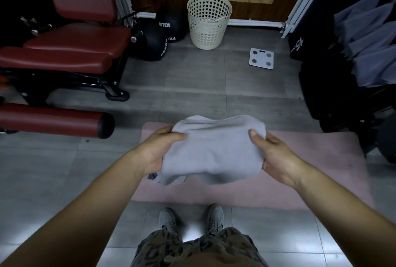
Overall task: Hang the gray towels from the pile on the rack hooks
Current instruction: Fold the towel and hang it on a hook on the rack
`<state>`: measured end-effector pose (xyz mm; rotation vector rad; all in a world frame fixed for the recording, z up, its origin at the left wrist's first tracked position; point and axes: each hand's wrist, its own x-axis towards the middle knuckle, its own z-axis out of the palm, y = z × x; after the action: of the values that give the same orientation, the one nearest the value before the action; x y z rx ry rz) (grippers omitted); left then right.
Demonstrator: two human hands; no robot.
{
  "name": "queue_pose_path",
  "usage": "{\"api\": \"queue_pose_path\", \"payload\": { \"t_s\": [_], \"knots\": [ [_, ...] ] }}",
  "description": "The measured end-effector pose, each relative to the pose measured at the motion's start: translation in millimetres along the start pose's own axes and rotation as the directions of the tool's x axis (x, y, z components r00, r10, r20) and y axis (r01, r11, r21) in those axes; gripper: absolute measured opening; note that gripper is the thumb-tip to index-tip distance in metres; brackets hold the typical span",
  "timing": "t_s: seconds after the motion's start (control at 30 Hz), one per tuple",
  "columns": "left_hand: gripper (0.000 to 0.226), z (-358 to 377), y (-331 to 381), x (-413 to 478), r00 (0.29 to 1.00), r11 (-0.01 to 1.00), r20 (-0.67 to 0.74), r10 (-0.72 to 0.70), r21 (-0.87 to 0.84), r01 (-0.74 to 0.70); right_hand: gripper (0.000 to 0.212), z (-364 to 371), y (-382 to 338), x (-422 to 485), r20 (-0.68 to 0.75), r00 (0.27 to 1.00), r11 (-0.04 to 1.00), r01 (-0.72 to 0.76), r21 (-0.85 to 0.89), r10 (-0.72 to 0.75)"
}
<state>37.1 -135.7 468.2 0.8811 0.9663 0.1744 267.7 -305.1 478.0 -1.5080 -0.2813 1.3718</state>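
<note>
Folded gray towel [214,151], held in mid-air over the far edge of the pink mat [310,159] on the floor. I see my left hand [158,151] and right hand [276,157] each take one side, grip closed on the cloth, thumbs on top. More gray towels [372,52] hang at far right.

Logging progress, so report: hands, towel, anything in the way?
Left hand and right hand both grip the gray towel. Towel held above pink mat. Hung towels at right; nothing visible between.
</note>
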Motion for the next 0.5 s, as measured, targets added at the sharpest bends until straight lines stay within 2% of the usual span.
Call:
{"api": "queue_pose_path", "payload": {
  "t_s": [0.1, 0.17, 0.2, 0.27, 0.3, 0.37, 0.43, 0.5],
  "knots": [
    [0.02, 3, 2, 2, 0.998, 0.997, -0.057, 0.018, 0.074, -0.014, 0.045, -4, -3, -1, 0.082, 0.996, 0.983, -0.046, 0.178, 0.031],
    [0.025, 1, 3, 6, 0.996, 0.965, -0.08, 0.048, 0.262, -0.025, 0.047, -7, 2, -5, 0.128, 0.992, 0.941, -0.058, 0.333, 0.015],
    [0.026, 1, 4, 6, 0.996, 0.915, -0.068, 0.062, 0.403, -0.03, 0.045, -7, 6, -6, 0.15, 0.988, 0.93, -0.071, 0.36, 0.017],
    [0.03, 0, 2, 9, 0.997, 0.818, -0.052, 0.056, 0.575, -0.016, 0.037, -8, 15, -5, 0.16, 0.986, 0.953, -0.098, 0.287, 0.053],
    [0.027, 0, 0, 9, 0.997, 0.816, -0.053, 0.056, 0.578, -0.016, 0.035, -8, 18, -5, 0.142, 0.986, 0.972, -0.111, 0.207, 0.082],
    [0.011, 3, -4, 8, 0.996, 0.902, -0.067, 0.066, 0.43, -0.031, 0.035, -9, 23, -3, 0.082, 0.985, 0.984, -0.161, 0.072, 0.155],
    [0.021, 2, -9, 10, 0.996, 0.984, -0.086, 0.027, 0.177, -0.012, 0.035, -11, 27, -1, 0.022, 0.977, 0.977, -0.211, 0.037, 0.211],
    [0.037, 0, -14, 6, 0.996, 0.997, -0.06, -0.069, -0.041, 0.066, 0.032, -11, 31, 1, -0.004, 0.975, 0.973, -0.221, 0.06, 0.221]
  ]
}}
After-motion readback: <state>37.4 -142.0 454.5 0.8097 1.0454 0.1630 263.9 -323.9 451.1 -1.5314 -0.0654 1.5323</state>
